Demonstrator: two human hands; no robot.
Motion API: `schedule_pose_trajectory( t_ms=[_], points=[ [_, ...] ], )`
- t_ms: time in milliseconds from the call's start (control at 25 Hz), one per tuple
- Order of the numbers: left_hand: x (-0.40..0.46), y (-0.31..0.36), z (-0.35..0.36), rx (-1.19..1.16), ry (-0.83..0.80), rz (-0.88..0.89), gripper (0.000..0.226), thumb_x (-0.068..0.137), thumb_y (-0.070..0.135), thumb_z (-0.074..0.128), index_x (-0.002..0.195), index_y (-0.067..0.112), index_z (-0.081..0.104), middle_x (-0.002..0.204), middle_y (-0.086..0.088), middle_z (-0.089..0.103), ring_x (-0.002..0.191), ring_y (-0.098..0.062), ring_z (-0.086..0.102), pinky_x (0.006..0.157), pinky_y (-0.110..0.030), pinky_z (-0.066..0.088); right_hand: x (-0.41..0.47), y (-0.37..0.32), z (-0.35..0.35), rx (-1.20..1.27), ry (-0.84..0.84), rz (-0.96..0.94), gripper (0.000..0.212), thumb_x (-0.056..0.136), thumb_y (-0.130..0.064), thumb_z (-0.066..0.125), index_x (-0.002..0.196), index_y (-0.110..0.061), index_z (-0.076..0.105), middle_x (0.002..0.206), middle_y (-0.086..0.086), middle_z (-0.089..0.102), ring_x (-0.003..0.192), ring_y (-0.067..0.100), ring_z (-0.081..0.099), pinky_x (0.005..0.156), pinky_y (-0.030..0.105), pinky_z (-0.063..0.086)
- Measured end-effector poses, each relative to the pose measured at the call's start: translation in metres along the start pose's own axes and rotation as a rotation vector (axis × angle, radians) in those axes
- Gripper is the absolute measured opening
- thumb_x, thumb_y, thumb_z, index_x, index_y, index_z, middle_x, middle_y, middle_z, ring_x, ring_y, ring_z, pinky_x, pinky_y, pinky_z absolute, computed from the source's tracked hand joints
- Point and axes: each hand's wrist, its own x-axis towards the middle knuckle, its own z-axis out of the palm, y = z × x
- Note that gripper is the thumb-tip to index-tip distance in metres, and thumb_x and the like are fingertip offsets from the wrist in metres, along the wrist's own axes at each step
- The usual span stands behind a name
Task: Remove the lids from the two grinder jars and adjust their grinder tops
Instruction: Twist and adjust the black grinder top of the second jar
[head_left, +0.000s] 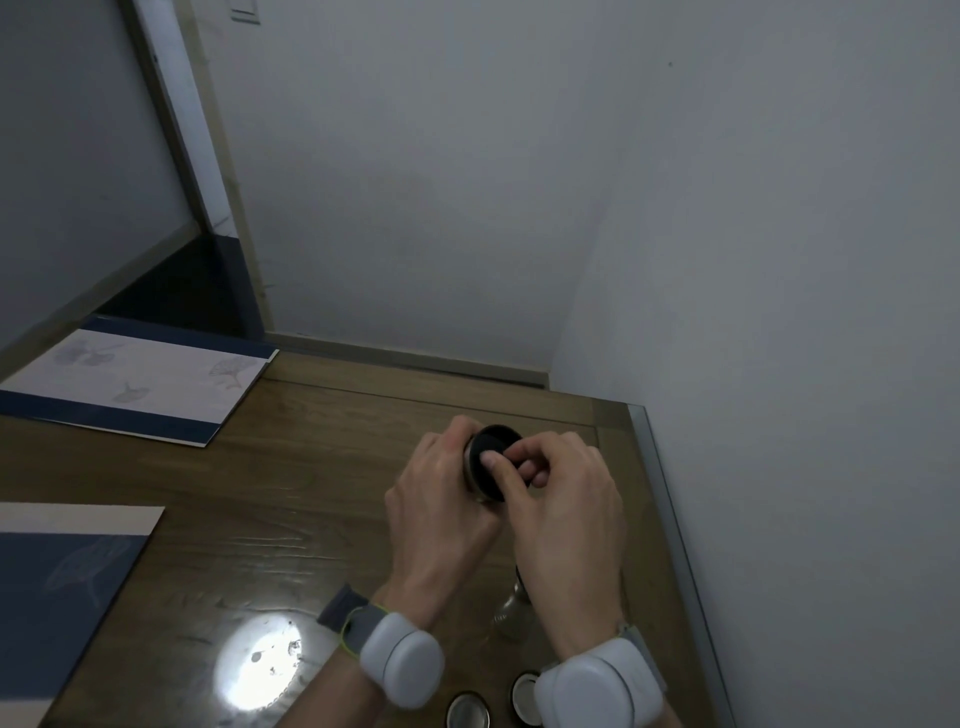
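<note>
My left hand (441, 499) grips the body of a grinder jar held up above the table, tilted with its black grinder top (493, 447) facing me. The thumb and fingers of my right hand (561, 499) pinch the front of that black top. A second glass jar (511, 605) stands on the table below my hands, mostly hidden behind my right wrist. Two round lids, one (467, 712) by my left forearm and one (524, 693) beside my right wristband, lie on the table at the near edge.
The wooden table (291, 519) has a white wall close along its right edge. A blue-and-white booklet (140, 384) lies at the far left and another blue sheet (62, 582) at the near left. A bright light reflection (260, 660) shines on the tabletop.
</note>
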Motion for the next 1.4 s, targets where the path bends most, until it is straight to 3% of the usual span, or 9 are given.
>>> schedule_pose_trajectory(
  t_ms=[80,200,320,440,520,680,880,1080,1400],
  points=[
    [-0.001,-0.003,0.003,-0.019,-0.033,-0.029,0.035,0.082,0.062,0.072,0.102,0.038,0.055,0.087,0.014,0.059,0.073,0.000,0.053,0.056,-0.022,0.035,0.000,0.005,0.002,0.010,-0.016,-0.033,0.018,0.086,-0.047,0.072,0.092,-0.032,0.066,0.087,-0.015,0.057,0.083,0.003,0.053,0.063,0.012,0.034],
    [-0.003,-0.018,0.008,-0.089,-0.069,-0.115,0.031,0.078,0.051,0.071,0.102,0.041,0.056,0.089,0.013,0.066,0.079,-0.009,0.064,0.061,-0.033,0.050,0.000,0.017,0.004,0.114,-0.046,-0.064,0.018,0.085,-0.045,0.073,0.095,-0.031,0.066,0.091,-0.015,0.058,0.083,0.002,0.058,0.067,0.017,0.046],
    [-0.009,-0.050,0.019,-0.256,-0.098,-0.238,0.038,0.066,0.028,0.078,0.099,0.038,0.062,0.088,0.015,0.071,0.084,-0.007,0.068,0.069,-0.035,0.055,-0.004,0.039,0.006,0.162,-0.060,-0.041,0.018,0.086,-0.044,0.072,0.096,-0.030,0.067,0.092,-0.016,0.059,0.084,0.002,0.061,0.069,0.022,0.052],
    [-0.019,-0.083,0.030,-0.361,-0.136,-0.368,0.050,0.065,0.008,0.083,0.107,0.032,0.067,0.099,0.009,0.074,0.097,-0.011,0.070,0.082,-0.038,0.058,-0.010,0.064,0.010,0.166,-0.080,0.039,0.013,0.087,-0.040,0.074,0.093,-0.030,0.068,0.089,-0.015,0.061,0.081,0.001,0.062,0.068,0.018,0.051],
    [-0.024,-0.101,0.038,-0.419,-0.138,-0.459,0.054,0.063,0.018,0.085,0.114,0.025,0.068,0.107,-0.002,0.073,0.105,-0.021,0.071,0.092,-0.045,0.058,-0.014,0.080,0.015,0.151,-0.065,0.116,0.010,0.088,-0.038,0.073,0.088,-0.031,0.066,0.086,-0.014,0.061,0.079,0.001,0.062,0.065,0.016,0.048],
    [-0.037,-0.126,0.055,-0.433,-0.154,-0.527,0.059,0.060,0.031,0.086,0.117,0.027,0.068,0.112,-0.003,0.073,0.107,-0.019,0.070,0.099,-0.052,0.057,-0.026,0.111,0.031,0.101,-0.095,0.263,0.014,0.090,-0.042,0.071,0.081,-0.034,0.063,0.085,-0.012,0.062,0.075,0.000,0.061,0.065,0.025,0.048],
    [-0.054,-0.149,0.068,-0.404,-0.208,-0.571,0.057,0.068,0.021,0.091,0.119,0.025,0.066,0.114,-0.003,0.072,0.109,-0.021,0.070,0.100,-0.053,0.056,-0.041,0.139,0.046,0.092,-0.089,0.362,0.016,0.089,-0.042,0.070,0.080,-0.030,0.066,0.084,-0.010,0.062,0.073,0.004,0.063,0.067,0.035,0.053],
    [-0.065,-0.150,0.072,-0.260,-0.243,-0.546,0.055,0.060,0.049,0.082,0.102,0.066,0.052,0.116,0.005,0.055,0.113,-0.024,0.063,0.093,-0.050,0.056,-0.054,0.153,0.056,0.061,-0.099,0.417,0.017,0.088,-0.044,0.071,0.078,-0.031,0.065,0.084,-0.010,0.061,0.070,0.003,0.061,0.065,0.035,0.053],
    [-0.075,-0.156,0.080,-0.232,-0.292,-0.553,0.051,0.072,0.023,0.090,0.095,0.049,0.053,0.114,-0.001,0.055,0.108,-0.027,0.062,0.096,-0.052,0.055,-0.064,0.158,0.067,0.030,-0.126,0.453,0.017,0.091,-0.044,0.069,0.078,-0.034,0.063,0.085,-0.010,0.060,0.071,0.003,0.061,0.061,0.030,0.049]
  ],
)
